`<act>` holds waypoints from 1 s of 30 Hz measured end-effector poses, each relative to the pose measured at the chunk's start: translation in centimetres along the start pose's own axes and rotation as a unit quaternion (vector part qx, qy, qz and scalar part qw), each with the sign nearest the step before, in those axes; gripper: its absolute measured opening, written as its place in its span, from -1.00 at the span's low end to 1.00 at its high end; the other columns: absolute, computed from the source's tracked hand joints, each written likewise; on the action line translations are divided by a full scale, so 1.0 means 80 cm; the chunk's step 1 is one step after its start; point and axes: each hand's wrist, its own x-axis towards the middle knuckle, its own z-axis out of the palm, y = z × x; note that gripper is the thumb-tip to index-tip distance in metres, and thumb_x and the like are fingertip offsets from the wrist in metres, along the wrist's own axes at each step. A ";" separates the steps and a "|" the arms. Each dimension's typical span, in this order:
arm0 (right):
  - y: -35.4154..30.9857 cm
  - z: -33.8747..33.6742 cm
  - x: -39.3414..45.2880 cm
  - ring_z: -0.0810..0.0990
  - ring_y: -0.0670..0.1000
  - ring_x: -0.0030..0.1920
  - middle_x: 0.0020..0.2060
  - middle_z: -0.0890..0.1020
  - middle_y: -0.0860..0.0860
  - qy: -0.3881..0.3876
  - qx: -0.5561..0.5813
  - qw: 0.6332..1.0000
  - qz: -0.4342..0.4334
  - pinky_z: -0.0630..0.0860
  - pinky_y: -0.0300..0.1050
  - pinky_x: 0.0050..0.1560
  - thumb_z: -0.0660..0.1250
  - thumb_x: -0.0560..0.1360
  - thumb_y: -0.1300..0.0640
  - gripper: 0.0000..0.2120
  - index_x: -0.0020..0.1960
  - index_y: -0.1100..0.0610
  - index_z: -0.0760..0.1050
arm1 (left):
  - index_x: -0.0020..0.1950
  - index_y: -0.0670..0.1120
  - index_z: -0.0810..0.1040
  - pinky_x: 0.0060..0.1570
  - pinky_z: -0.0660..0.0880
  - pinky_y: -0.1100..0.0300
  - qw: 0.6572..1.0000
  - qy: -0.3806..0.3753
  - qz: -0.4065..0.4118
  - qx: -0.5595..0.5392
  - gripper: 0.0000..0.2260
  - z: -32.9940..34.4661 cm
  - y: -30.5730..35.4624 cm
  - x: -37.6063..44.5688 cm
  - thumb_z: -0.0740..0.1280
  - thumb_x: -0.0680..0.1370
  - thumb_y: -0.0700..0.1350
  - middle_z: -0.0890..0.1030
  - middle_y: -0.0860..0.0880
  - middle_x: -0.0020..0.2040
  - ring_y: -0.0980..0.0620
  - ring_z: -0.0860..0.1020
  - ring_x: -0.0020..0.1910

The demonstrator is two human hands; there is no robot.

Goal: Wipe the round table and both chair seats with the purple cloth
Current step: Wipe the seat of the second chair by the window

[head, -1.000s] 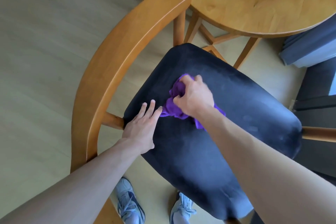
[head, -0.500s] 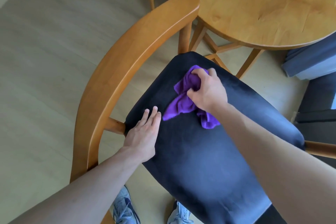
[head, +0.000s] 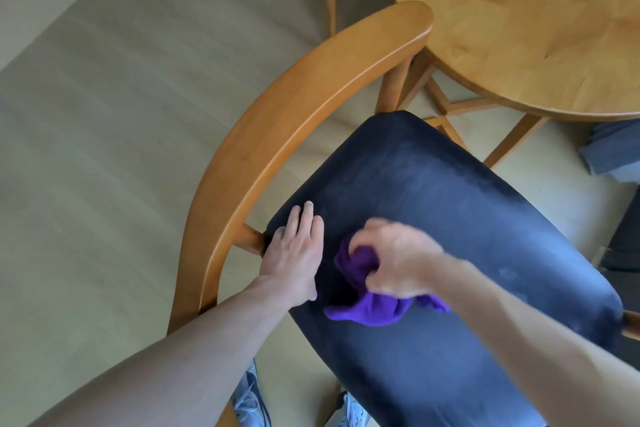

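Now purple cloth [head: 372, 308] on chair seat [head: 450, 204]

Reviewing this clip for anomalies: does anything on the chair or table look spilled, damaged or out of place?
Nothing stands out. The right hand grips the purple cloth on the dark chair seat, and the left hand rests flat on its edge. Faint pale marks show on the seat; whether dust or wear, I cannot tell.

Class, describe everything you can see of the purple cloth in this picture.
The purple cloth is soft fabric, crumpled into a bunch, not spread flat. It lies on the dark chair seat, near its left side. The right hand grips its upper part, fingers curled round it; loose folds trail out below the hand. The left hand rests flat beside it, not touching.
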 end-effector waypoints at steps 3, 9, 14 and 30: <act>0.031 -0.042 0.034 0.55 0.06 0.07 0.07 0.51 -0.13 0.218 0.117 0.966 0.078 0.47 -0.08 -0.03 0.44 0.29 0.06 -0.55 0.16 -0.21 0.56 | 0.60 -0.17 -0.02 0.55 0.23 -0.05 1.000 0.006 -0.005 -0.020 0.10 0.004 0.000 -0.002 0.66 0.30 -0.13 -0.16 -0.19 0.67 -0.22 -0.12 0.66; -0.015 -0.038 0.088 0.40 0.16 0.19 0.24 0.48 -0.05 0.217 0.020 0.961 0.171 0.47 0.05 0.03 0.39 0.34 0.15 -0.49 0.29 -0.08 0.53 | 0.60 -0.16 -0.02 0.56 0.23 -0.05 0.999 0.012 0.000 -0.040 0.11 0.006 -0.002 0.000 0.67 0.29 -0.14 -0.15 -0.18 0.67 -0.21 -0.13 0.66; -0.067 0.027 0.050 0.38 0.10 0.14 0.12 0.46 -0.07 0.137 -0.143 0.980 0.028 0.33 -0.04 -0.08 0.37 0.39 0.10 -0.64 0.18 -0.02 0.49 | 0.59 -0.14 0.01 0.58 0.19 -0.04 0.998 -0.004 -0.004 -0.059 0.09 0.001 0.000 0.000 0.67 0.29 -0.10 -0.20 -0.14 0.67 -0.15 -0.18 0.66; 0.158 -0.066 -0.066 0.39 0.25 0.23 0.22 0.47 0.04 0.224 -0.055 0.904 0.361 0.44 0.12 0.12 0.31 0.39 0.15 -0.43 0.38 -0.16 0.50 | 0.53 -0.11 0.05 0.48 0.32 0.00 1.000 -0.012 0.000 -0.020 0.03 -0.010 0.010 -0.004 0.69 0.29 -0.07 -0.16 -0.17 0.68 -0.21 -0.11 0.66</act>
